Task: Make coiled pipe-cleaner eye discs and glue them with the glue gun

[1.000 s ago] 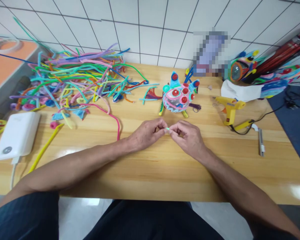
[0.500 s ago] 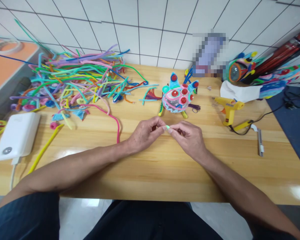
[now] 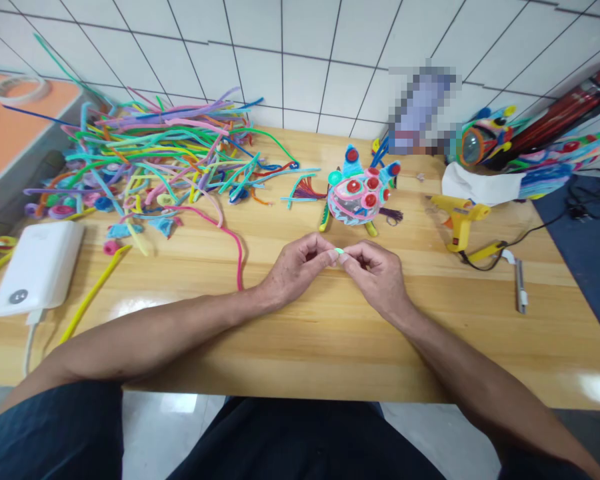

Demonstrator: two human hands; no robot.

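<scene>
Over the middle of the wooden table, my left hand [image 3: 299, 267] and my right hand [image 3: 379, 272] meet fingertip to fingertip. Both are closed in a pinch on one small light green piece [image 3: 339, 251], mostly covered by the fingers. Just beyond them stands a colourful creature figure [image 3: 356, 197] with red round spots, blue ears and yellow feet. A dark red bundle of strands [image 3: 310, 189] sticks out at its left side. Left of my left hand, a pink fuzzy stem [image 3: 240, 250] curves down to my forearm.
A heap of coloured fuzzy stems [image 3: 165, 150] covers the back left. A white power bank [image 3: 39, 267] with a cable lies at the left. To the right are a yellow glue gun [image 3: 461, 217], its cord, a cutter knife [image 3: 521, 287] and a red flask [image 3: 565, 110].
The view has shifted slightly, so the items on the table appear a little further right. Both hands still pinch the green piece, which now looks flatter between the fingertips.
</scene>
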